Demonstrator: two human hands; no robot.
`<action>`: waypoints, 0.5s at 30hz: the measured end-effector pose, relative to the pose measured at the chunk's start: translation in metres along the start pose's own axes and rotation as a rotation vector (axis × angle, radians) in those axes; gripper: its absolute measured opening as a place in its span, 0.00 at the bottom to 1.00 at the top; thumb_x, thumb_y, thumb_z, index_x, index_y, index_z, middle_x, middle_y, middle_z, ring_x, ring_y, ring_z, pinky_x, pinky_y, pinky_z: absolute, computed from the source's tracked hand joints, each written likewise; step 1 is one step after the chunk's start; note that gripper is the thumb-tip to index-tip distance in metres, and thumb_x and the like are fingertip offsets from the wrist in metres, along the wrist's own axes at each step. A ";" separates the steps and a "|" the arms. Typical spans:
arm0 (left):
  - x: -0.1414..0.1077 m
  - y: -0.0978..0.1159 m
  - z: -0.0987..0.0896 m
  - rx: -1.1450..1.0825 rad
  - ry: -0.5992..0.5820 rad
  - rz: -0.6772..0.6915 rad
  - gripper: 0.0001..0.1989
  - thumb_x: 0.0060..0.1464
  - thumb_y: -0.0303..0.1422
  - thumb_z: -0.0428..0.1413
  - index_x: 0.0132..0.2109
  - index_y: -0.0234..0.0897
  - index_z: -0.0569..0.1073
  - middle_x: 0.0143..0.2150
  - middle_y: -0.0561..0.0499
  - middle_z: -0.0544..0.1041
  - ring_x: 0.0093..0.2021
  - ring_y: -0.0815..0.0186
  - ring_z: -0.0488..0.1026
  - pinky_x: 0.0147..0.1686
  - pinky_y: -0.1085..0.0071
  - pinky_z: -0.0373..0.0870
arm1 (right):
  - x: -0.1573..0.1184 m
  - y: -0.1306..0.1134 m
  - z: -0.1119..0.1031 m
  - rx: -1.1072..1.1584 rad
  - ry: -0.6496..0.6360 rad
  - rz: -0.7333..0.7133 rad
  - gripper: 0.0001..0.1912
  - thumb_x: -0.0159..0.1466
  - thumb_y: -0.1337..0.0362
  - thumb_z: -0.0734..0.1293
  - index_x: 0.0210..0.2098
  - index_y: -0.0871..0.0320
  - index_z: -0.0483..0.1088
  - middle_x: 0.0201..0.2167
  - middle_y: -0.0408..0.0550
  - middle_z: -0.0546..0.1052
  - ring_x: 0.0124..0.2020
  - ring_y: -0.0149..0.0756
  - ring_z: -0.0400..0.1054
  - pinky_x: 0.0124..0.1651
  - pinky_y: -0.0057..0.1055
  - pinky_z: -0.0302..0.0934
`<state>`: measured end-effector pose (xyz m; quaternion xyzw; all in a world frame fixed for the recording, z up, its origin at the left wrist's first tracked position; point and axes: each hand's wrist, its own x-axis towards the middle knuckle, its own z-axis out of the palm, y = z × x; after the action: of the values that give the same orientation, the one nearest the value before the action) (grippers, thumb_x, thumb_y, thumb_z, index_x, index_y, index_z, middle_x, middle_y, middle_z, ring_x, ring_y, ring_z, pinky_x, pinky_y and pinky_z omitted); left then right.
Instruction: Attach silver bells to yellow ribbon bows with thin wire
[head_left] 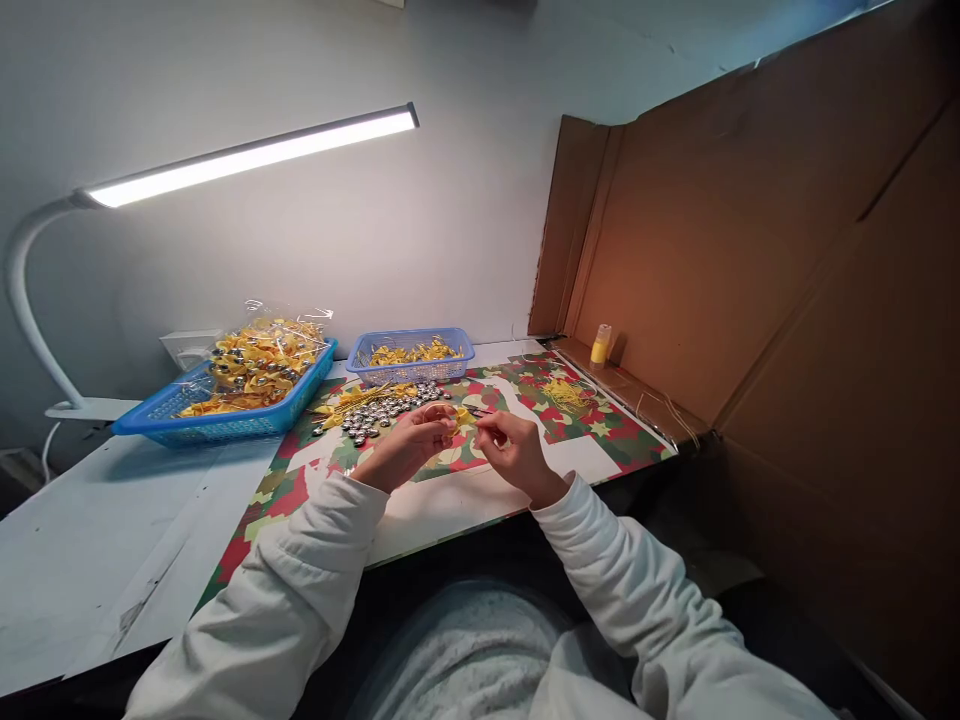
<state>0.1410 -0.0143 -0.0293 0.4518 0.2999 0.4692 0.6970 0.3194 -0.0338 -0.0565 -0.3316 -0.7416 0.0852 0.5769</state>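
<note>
In front of me, over the table mat, my left hand [411, 442] is closed, its fingertips pinching a small yellow ribbon piece [464, 417]. My right hand [514, 452] meets it from the right with thumb and fingers pressed together. A thin dark thing [478, 410] shows by the right fingertips; whether they grip it or the ribbon's end is too small to tell. Just beyond the left hand lies a pile of shiny silver bells [375, 412], with yellow ribbon pieces on strings [356, 398] beside it. A tangle of yellow cords [567, 394] rests farther right.
A blue basket [225, 432] heaped with yellow ribbon pieces and bells stands at left; a smaller blue basket [411, 374] stands at the back. A lamp [255, 158] reaches overhead. Cardboard [750, 220] walls the right side, near a small yellow bottle [601, 347].
</note>
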 end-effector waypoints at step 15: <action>0.000 -0.003 -0.005 0.143 -0.031 0.103 0.15 0.40 0.32 0.68 0.39 0.38 0.78 0.27 0.54 0.73 0.30 0.71 0.68 0.34 0.74 0.65 | -0.002 0.001 0.001 0.002 0.045 0.011 0.07 0.58 0.69 0.61 0.29 0.58 0.71 0.21 0.41 0.72 0.21 0.27 0.60 0.26 0.26 0.58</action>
<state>0.1380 -0.0130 -0.0342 0.5226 0.2982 0.4745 0.6425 0.3194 -0.0335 -0.0588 -0.3371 -0.7266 0.0817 0.5931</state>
